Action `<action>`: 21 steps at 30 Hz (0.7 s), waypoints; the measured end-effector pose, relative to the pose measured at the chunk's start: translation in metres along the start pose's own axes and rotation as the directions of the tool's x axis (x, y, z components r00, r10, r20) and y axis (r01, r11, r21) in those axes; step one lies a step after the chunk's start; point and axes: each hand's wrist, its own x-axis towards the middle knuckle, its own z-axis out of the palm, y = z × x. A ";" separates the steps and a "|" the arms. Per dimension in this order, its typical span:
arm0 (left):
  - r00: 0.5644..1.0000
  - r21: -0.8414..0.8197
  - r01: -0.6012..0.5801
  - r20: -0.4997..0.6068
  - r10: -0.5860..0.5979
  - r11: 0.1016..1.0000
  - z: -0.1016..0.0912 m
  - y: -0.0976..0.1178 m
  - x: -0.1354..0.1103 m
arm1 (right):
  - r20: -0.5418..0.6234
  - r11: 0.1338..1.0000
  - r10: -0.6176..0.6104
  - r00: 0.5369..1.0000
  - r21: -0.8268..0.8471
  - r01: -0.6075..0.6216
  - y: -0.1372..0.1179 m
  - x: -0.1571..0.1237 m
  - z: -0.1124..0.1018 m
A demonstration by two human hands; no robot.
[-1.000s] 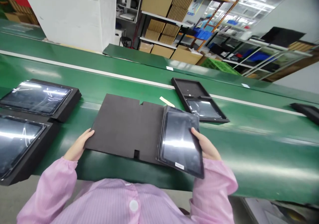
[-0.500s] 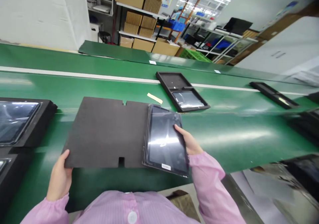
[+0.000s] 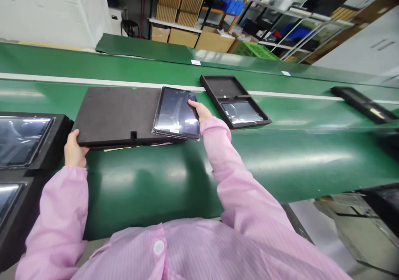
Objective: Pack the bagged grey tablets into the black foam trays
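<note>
My left hand (image 3: pixel 75 150) is closed on the near left corner of a black foam tray (image 3: pixel 116 114), thumb on top. The tray's flat, notched face is up. At the tray's right end lies a thin stack of dark tablet screens (image 3: pixel 177 111) in clear plastic, with a small white label near the lower edge. My right hand (image 3: pixel 201 110) grips the stack's right edge, thumb on the glass and the other fingers hidden beneath. Bits of yellow and pink (image 3: pixel 124 148) show under the tray's near edge.
The green conveyor belt (image 3: pixel 149 184) runs across the view. Further right sits an open foam tray (image 3: pixel 218 87) with one screen in its near compartment. Foam trays with screens (image 3: pixel 23 141) stand at the left, close to my left hand. Another tray (image 3: pixel 363 103) lies far right.
Both hands have moved forward, away from my body, with the foam tray and the screens. The yellow strip that lay on the belt beyond the tray is now mostly covered.
</note>
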 end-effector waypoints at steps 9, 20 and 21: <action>0.959 0.255 -0.243 -0.085 0.272 0.936 -0.007 0.013 -0.010 | -0.009 0.723 -0.691 0.723 -0.006 0.691 -0.044 -0.044 0.008; 0.576 -0.230 -0.751 0.229 0.784 0.619 0.143 0.067 -0.097 | 0.119 0.389 -0.904 0.411 -0.173 0.905 0.013 -0.099 0.061; 0.613 -0.332 -0.674 0.248 0.750 0.660 0.161 0.067 -0.096 | 0.128 0.390 -0.903 0.411 -0.162 0.907 0.020 -0.100 0.061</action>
